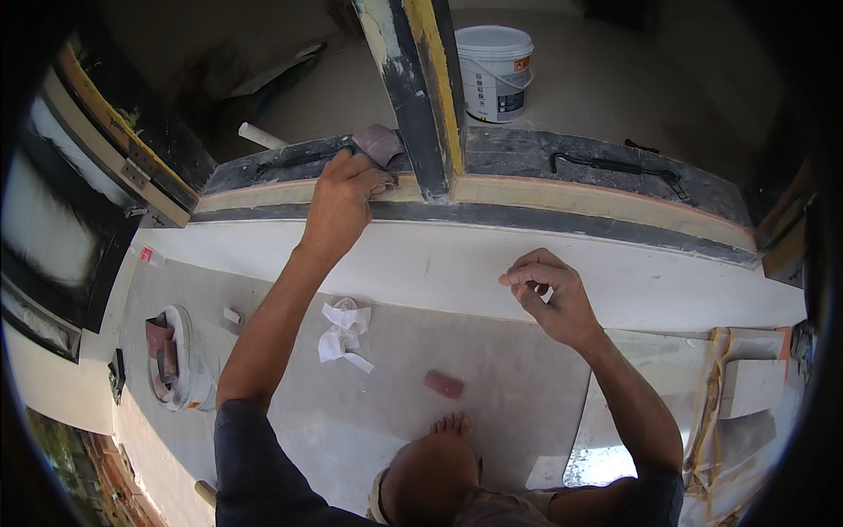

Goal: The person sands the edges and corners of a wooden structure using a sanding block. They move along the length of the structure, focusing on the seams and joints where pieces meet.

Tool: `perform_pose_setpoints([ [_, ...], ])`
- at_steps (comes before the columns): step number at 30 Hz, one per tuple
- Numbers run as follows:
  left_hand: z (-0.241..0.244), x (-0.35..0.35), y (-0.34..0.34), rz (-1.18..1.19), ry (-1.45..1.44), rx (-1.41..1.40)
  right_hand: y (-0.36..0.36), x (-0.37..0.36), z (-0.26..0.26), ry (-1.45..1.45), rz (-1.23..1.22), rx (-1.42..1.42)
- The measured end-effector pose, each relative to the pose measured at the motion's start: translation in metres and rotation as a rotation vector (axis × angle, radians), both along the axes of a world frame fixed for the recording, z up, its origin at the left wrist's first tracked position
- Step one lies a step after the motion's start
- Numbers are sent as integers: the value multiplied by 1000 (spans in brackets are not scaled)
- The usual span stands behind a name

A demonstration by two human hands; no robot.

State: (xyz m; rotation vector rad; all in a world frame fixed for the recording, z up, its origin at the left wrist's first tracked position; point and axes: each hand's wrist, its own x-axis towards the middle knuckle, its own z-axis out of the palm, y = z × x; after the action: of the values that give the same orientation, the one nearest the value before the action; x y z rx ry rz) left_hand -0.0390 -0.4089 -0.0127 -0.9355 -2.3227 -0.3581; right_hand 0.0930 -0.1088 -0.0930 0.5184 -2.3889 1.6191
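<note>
My left hand (342,204) is at the lower rail of a dark window frame (316,212), its fingers bent against the cream-coloured strip. Whether something thin lies under those fingertips is hidden. Just beyond them, a curled piece of reddish-brown sandpaper (380,145) rests on the dusty sill, beside the upright mullion (421,99). In front of the white wall (448,257) below the frame hangs my right hand (550,290). Its fingers are loosely curled and slightly apart, with nothing visible in them.
Black window hooks (616,166) lie along the sill. Indoors stands a lidded white bucket (494,72). Another bucket (188,356) on my left has sandpaper on top. Crumpled white paper (344,329) and a sandpaper piece (444,385) lie on the floor; a glass pane (645,375) is at right.
</note>
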Motion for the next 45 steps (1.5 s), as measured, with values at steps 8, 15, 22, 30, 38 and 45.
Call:
perform_pose_setpoints([
  [8, 10, -15, -3, -69, -62, -30, 2, 0, 2, 43, 6, 20],
  [15, 12, -7, 19, -65, 25, -86, 5, -4, -1, 39, 4, 3],
  [22, 8, -8, 29, -106, -7, 26, 8, -9, 0, 9, -18, -87],
  [30, 9, -7, 13, -59, 30, -1, 4, -8, 2, 19, -12, -79],
  [38, 11, -7, -6, 27, 57, -28, -9, -14, -1, 88, 63, -31],
  [45, -5, 6, 11, 34, 152, 107, -25, -20, 1, 104, 84, -5],
])
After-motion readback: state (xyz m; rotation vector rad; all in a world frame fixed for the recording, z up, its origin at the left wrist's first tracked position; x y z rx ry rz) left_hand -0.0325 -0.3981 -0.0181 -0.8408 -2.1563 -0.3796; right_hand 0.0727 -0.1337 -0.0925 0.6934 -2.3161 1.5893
